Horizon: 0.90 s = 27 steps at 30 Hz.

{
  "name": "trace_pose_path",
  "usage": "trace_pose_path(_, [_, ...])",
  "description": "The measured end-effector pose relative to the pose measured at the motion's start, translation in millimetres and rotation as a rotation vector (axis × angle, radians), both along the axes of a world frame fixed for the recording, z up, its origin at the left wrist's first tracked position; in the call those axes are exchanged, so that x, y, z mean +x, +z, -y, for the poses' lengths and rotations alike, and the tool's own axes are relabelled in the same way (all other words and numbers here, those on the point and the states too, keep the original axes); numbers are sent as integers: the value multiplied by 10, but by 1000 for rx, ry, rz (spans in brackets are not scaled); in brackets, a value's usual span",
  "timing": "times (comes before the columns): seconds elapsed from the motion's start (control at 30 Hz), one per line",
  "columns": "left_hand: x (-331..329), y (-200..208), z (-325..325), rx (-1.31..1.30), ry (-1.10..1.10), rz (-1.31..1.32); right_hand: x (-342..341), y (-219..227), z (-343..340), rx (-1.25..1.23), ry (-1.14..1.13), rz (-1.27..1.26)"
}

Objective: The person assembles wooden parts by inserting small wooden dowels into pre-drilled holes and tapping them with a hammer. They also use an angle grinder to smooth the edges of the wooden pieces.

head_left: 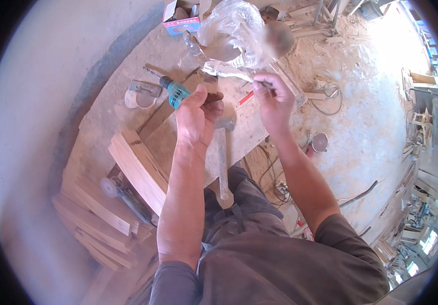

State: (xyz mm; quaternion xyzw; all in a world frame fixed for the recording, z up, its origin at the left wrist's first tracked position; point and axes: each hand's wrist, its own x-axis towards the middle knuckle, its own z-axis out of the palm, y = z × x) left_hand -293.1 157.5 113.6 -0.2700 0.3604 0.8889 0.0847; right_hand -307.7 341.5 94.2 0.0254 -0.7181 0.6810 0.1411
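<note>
My left hand [197, 114] is closed around a small dark brown piece [215, 96], its kind partly hidden by the fingers. Pinched in my right hand [274, 104] is a thin stick-like tool [231, 72] with a whitish, shiny, ragged far end, pointing left above the bench. Just left of my left hand lies a teal power drill [178, 94] with a long bit. Below and between the hands rests a hammer [222, 165], its handle toward me. A red pencil [246, 98] lies on the bench near my right wrist.
Crumpled clear plastic [231, 30] and an open cardboard box [181, 23] sit at the bench's far end. Wooden boards [140, 168] and an angle grinder [120, 190] are at the left. A round container [320, 142] and cables [282, 190] lie right of the bench.
</note>
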Motion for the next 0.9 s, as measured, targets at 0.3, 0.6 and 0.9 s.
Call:
trace_pose_path(0.3, [248,7,99,56,-28,84,264,130,61,197,-70,-210])
trace_pose_path(0.6, [332,50,188,-754,-322,-104,197,360,-56,316,49,-53])
trace_pose_path(0.9, [452,103,193,-1345,-253,-389,359,471,-60,379,132,-95])
